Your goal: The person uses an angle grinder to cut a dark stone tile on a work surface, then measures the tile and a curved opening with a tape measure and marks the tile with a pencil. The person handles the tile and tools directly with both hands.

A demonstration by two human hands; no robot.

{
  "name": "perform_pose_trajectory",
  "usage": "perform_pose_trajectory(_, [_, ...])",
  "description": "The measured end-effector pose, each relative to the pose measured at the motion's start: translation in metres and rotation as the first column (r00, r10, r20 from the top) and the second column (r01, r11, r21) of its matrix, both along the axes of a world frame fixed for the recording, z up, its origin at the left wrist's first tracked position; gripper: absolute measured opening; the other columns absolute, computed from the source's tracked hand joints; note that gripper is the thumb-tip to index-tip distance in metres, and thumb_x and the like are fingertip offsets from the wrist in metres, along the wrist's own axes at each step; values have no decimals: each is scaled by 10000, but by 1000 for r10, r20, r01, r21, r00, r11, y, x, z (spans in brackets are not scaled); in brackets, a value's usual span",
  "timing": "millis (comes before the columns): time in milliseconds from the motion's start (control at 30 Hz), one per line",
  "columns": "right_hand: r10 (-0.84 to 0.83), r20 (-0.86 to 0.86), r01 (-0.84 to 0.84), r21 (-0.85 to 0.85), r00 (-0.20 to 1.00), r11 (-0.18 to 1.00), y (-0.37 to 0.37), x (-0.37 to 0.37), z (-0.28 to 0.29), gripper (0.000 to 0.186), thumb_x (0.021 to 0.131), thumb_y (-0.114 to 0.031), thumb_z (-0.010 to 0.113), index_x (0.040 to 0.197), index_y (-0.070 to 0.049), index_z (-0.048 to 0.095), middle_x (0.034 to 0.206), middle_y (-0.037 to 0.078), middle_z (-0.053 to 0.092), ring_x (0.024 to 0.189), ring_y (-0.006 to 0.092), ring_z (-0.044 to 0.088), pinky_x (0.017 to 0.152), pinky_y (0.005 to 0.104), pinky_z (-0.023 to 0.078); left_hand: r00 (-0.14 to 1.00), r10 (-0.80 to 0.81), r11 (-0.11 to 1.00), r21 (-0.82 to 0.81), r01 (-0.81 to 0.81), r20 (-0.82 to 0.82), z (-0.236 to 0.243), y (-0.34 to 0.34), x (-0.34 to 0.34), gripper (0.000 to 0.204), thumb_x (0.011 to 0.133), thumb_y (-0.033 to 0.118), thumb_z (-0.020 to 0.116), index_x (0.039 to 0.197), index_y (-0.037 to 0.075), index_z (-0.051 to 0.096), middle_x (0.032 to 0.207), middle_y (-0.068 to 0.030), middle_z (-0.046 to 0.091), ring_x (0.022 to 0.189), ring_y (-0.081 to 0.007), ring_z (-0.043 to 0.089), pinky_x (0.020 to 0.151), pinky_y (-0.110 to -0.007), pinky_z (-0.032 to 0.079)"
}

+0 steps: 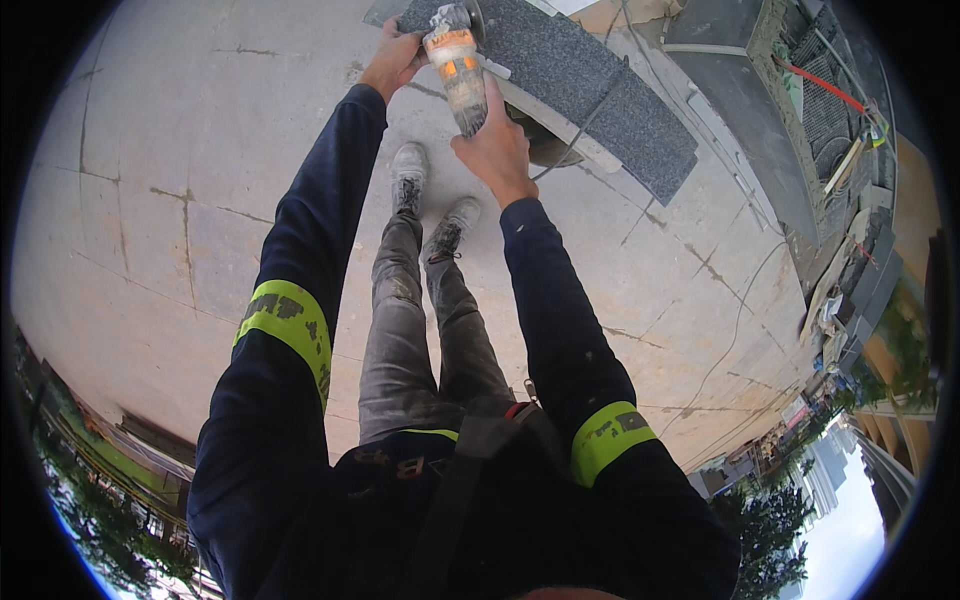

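Over the near edge of the dark-grey speckled stone slab (610, 95), the dusty orange-and-grey cylindrical angle grinder (460, 75) points lengthwise away from the person; the right hand (497, 143) grips its rear, the left hand (397, 60), nearer its head, seemingly a side handle.

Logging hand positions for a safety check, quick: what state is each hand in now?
Left hand: beside the head of the dusty orange-and-grey angle grinder; grip cannot be told.
Right hand: closed, holding the grinder's body.
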State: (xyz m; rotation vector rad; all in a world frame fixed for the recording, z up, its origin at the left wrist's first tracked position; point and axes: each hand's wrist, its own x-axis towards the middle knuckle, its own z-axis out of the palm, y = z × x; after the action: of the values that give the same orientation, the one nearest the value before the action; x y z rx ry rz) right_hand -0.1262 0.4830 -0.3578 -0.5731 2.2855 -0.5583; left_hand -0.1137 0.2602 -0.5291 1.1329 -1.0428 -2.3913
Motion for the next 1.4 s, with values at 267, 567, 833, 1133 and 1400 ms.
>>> perform_pose_trajectory(267, [9, 0, -9, 11, 1000, 1000, -7, 2, 2, 1095, 747, -211, 777, 1687, -202, 217, 1222, 302, 727, 1135, 500, 697, 1011, 528, 544, 999, 29, 1000, 6, -29, -20, -28, -10, 2, 615, 1015, -106, 520, 1521, 59, 211, 1345, -268, 582, 1118, -383, 723, 877, -535, 683])
perform_pose_trajectory(567, [-23, -6, 22, -87, 1000, 996, 24, 23, 14, 1075, 741, -144, 746, 1683, -175, 230, 1190, 309, 730, 1100, 513, 699, 999, 531, 544, 1000, 19, 998, -55, -19, -11, -40, -20, 6, 685, 952, -132, 633, 1478, 40, 229, 1274, -266, 611, 1043, -367, 747, 850, -486, 686])
perform_pose_trajectory(833, [-24, -2, 24, -39, 1000, 999, 30, 22, 15, 1075, 744, -138, 742, 1684, -177, 221, 1159, 312, 735, 1074, 521, 702, 1000, 541, 542, 998, 7, 999, -53, -11, -70, -34, -13, 3, 707, 937, -145, 644, 1473, 39, 220, 1270, -275, 609, 1046, -383, 748, 865, -476, 689])
perform_pose_trajectory(1133, [-7, 1, 7, -33, 1000, 999, 16, 11, 4, 1085, 735, -186, 767, 1678, -177, 230, 1153, 301, 741, 1088, 507, 702, 980, 540, 547, 998, -12, 998, -59, 9, -55, -31, -7, 3, 744, 961, -145, 604, 1527, 53, 165, 1339, -277, 565, 1103, -375, 722, 877, -507, 683])
perform_pose_trajectory(1400, [21, -33, -22, -7, 999, 1000, -1, 5, -4, 1108, 731, -216, 789, 1684, -195, 224, 1185, 291, 739, 1101, 501, 704, 1005, 523, 546, 997, 32, 999, -33, -34, -74, -40, -11, 5, 725, 988, -118, 580, 1549, 63, 157, 1331, -272, 589, 1112, -376, 721, 848, -540, 680])
